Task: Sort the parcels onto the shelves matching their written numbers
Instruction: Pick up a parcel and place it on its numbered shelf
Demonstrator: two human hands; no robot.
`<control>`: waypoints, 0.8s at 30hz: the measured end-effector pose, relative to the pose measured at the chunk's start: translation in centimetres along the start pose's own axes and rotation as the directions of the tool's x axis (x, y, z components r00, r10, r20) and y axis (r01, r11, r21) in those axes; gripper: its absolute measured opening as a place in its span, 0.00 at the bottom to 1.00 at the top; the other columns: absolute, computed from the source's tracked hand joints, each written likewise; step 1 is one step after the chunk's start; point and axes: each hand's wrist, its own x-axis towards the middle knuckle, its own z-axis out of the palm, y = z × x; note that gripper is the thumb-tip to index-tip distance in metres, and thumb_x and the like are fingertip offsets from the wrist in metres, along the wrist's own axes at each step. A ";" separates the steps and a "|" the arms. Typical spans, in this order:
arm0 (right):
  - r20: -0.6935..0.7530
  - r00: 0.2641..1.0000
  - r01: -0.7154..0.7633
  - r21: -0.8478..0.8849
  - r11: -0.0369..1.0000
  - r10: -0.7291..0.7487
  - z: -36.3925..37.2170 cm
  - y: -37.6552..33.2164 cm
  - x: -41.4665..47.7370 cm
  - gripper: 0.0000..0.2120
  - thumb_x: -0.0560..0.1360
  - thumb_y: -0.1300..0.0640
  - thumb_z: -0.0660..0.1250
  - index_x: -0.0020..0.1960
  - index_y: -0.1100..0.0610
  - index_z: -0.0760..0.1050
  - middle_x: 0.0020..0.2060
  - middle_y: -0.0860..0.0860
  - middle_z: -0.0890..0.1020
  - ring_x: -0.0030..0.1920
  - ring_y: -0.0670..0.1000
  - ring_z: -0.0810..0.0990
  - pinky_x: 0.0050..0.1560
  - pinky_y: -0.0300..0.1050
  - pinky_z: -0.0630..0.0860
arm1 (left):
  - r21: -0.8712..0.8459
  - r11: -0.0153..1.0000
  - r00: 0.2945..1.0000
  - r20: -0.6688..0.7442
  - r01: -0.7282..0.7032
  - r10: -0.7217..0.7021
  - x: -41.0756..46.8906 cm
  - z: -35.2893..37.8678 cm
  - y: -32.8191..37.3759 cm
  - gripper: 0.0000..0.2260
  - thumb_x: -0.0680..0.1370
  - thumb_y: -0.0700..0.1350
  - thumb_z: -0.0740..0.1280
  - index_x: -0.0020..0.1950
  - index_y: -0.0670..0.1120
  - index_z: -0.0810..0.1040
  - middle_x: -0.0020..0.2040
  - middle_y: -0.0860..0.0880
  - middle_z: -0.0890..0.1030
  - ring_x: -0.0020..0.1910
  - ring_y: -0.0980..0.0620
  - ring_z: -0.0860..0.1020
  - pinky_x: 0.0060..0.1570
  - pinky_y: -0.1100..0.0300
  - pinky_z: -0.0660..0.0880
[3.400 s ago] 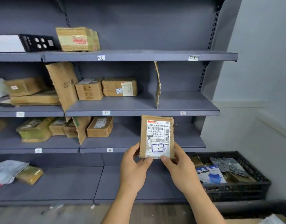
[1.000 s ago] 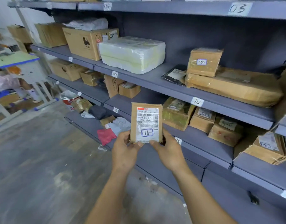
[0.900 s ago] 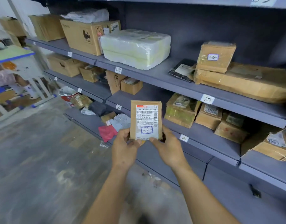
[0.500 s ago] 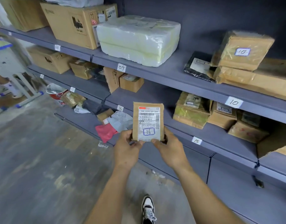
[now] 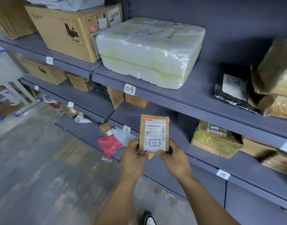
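I hold a small brown cardboard parcel (image 5: 154,133) upright, its white label facing me with "16" written in a blue box. My left hand (image 5: 134,157) grips its lower left corner and my right hand (image 5: 172,155) grips its lower right corner. Just left of the parcel is the shelf tag "16" (image 5: 126,129) on the edge of a grey shelf (image 5: 175,127). That shelf's stretch behind the parcel is bare. Further right on the same edge is the tag "15" (image 5: 222,174).
Above is shelf "09" (image 5: 129,89) with a large plastic-wrapped white parcel (image 5: 149,51) and a cardboard box (image 5: 69,31). Yellow-green and brown parcels (image 5: 216,140) lie over tag 15. A red bag (image 5: 109,145) and grey bag lie on the bottom shelf. My shoe (image 5: 150,220) is on the floor.
I have turned from the right-hand shelves and walked left along the rack with the parcel held in both hands. The "16" tag has come close beside the parcel.
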 end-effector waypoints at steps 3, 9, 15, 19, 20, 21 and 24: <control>-0.013 0.999 -0.035 -0.017 0.999 0.034 0.9 -0.5 1.9 0.18 0.78 0.55 0.70 0.65 0.42 0.74 0.53 0.35 0.82 0.51 0.38 0.79 0.46 0.31 0.72 | 0.011 1.000 0.999 0.029 0.023 -0.024 2.6 -0.3 -0.4 0.14 0.75 0.37 0.73 0.56 0.50 0.78 0.50 0.58 0.84 0.53 0.60 0.81 0.52 0.65 0.76; -0.089 0.991 -0.108 -0.031 0.994 0.105 3.9 -1.3 5.4 0.17 0.78 0.55 0.68 0.65 0.43 0.74 0.52 0.37 0.81 0.52 0.45 0.79 0.44 0.38 0.71 | 0.056 0.998 0.996 0.092 0.005 -0.010 7.8 -1.6 -1.1 0.13 0.75 0.38 0.73 0.55 0.52 0.79 0.49 0.60 0.84 0.50 0.64 0.81 0.51 0.66 0.77; -0.227 0.956 -0.191 0.006 0.982 0.187 6.9 -1.8 8.5 0.17 0.79 0.56 0.68 0.66 0.45 0.73 0.51 0.39 0.81 0.51 0.48 0.80 0.46 0.41 0.72 | 0.151 0.985 0.964 0.264 -0.082 0.040 13.4 -3.0 -1.6 0.15 0.76 0.38 0.70 0.61 0.51 0.79 0.52 0.59 0.83 0.48 0.63 0.80 0.48 0.70 0.75; -0.296 0.931 -0.215 0.023 0.976 0.212 8.4 -1.5 10.9 0.18 0.79 0.55 0.68 0.67 0.46 0.73 0.52 0.41 0.82 0.49 0.48 0.80 0.43 0.41 0.72 | 0.224 0.957 0.940 0.324 -0.185 0.105 16.7 -3.0 -2.1 0.14 0.77 0.39 0.69 0.61 0.51 0.79 0.53 0.56 0.83 0.50 0.55 0.81 0.45 0.67 0.75; -0.306 0.928 -0.216 0.027 0.976 0.214 8.7 -1.3 11.6 0.18 0.79 0.55 0.68 0.67 0.46 0.73 0.53 0.42 0.82 0.50 0.49 0.80 0.44 0.40 0.72 | 0.234 0.950 0.936 0.329 -0.209 0.125 17.6 -2.9 -2.2 0.14 0.77 0.39 0.69 0.61 0.51 0.80 0.53 0.56 0.84 0.51 0.54 0.81 0.48 0.62 0.77; -0.315 0.924 -0.220 0.030 0.975 0.218 8.9 -1.3 12.2 0.18 0.79 0.54 0.68 0.68 0.46 0.72 0.54 0.42 0.81 0.51 0.50 0.79 0.46 0.41 0.72 | 0.239 0.945 0.933 0.334 -0.223 0.135 18.4 -2.7 -2.5 0.14 0.76 0.39 0.69 0.60 0.52 0.81 0.52 0.56 0.84 0.51 0.53 0.82 0.49 0.59 0.78; -0.342 0.914 -0.225 0.026 0.974 0.220 9.3 -0.9 14.0 0.18 0.80 0.53 0.67 0.68 0.46 0.72 0.51 0.42 0.80 0.52 0.51 0.79 0.47 0.41 0.71 | 0.232 0.943 0.927 0.343 -0.237 0.149 20.6 -1.9 -3.1 0.12 0.76 0.40 0.70 0.58 0.52 0.82 0.50 0.56 0.85 0.50 0.54 0.82 0.52 0.56 0.79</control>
